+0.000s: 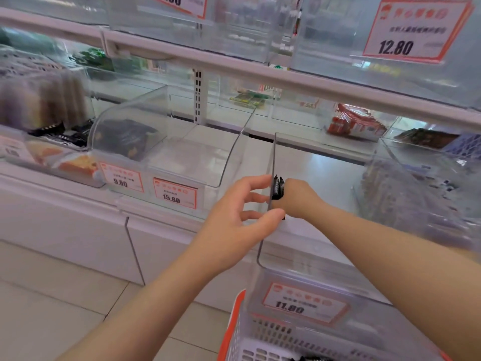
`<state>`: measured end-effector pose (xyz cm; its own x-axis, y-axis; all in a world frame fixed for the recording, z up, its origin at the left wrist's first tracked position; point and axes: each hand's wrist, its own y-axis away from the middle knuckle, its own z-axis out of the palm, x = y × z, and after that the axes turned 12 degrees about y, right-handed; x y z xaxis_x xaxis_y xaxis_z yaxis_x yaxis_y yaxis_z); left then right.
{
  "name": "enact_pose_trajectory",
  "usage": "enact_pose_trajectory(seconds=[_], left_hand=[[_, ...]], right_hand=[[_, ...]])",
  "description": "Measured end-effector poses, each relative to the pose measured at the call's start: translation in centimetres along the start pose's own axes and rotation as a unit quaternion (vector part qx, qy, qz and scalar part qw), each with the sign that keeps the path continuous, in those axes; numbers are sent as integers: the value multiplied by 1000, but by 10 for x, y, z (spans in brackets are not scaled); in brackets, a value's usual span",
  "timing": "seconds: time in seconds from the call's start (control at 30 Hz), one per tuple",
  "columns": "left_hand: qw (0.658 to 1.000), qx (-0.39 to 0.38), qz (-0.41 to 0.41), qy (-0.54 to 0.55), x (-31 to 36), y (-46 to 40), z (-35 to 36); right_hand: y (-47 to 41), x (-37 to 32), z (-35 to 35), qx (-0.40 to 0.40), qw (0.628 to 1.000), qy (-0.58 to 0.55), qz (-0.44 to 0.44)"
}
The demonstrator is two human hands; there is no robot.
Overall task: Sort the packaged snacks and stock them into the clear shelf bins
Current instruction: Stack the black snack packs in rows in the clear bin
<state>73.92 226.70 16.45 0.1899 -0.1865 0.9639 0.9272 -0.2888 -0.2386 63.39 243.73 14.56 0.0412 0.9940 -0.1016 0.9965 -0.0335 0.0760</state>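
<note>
My right hand point(296, 198) grips a couple of small black snack packets point(277, 187) inside a clear shelf bin point(320, 267) tagged 11.80; the hand shows through the bin's left wall. My left hand point(235, 217) hangs just outside that wall with fingers spread and relaxed, its thumb against the wall's edge. To the left stands another clear bin point(182, 162) tagged 15.80 with dark packets point(125, 139) at its back left. A white basket with an orange rim point(234, 332) sits below at the bottom edge.
More clear bins line the shelf: orange packets point(75, 162) far left, red-and-white packs point(356, 125) and dark packs point(426, 138) behind right, a blurred full bin point(406, 201) at right. An upper shelf rail point(286, 79) overhangs. White cabinet fronts and tiled floor lie lower left.
</note>
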Motion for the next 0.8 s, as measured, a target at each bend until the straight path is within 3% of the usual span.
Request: enact_pose_trajectory(seconds=[0.13, 0.23, 0.33, 0.4, 0.47, 0.53, 0.6, 0.7, 0.8], left_hand=[[998, 27, 32, -51, 4, 4, 4], [981, 80, 81, -159, 13, 11, 7], [912, 92, 230, -328, 31, 30, 17], [869, 38, 306, -386, 42, 50, 31], [850, -36, 327, -412, 45, 69, 46], [842, -102, 299, -436, 39, 85, 60], [820, -192, 221, -492, 22, 96, 75], [728, -362, 78, -577, -29, 106, 96], [637, -465, 10, -614, -81, 117, 115]], right_hand=[[13, 4, -13, -40, 998, 26, -33], [41, 7, -30, -50, 996, 43, -65], [87, 10, -55, -9, 990, 91, -108], [127, 15, -72, 41, 983, 90, -155], [175, 24, -85, 81, 976, 35, -201], [218, 38, -85, 100, 969, -29, -223], [246, 59, -66, 96, 969, -68, -219], [266, 97, -4, 5, 984, -25, -177], [276, 141, 72, -122, 987, 43, -93]])
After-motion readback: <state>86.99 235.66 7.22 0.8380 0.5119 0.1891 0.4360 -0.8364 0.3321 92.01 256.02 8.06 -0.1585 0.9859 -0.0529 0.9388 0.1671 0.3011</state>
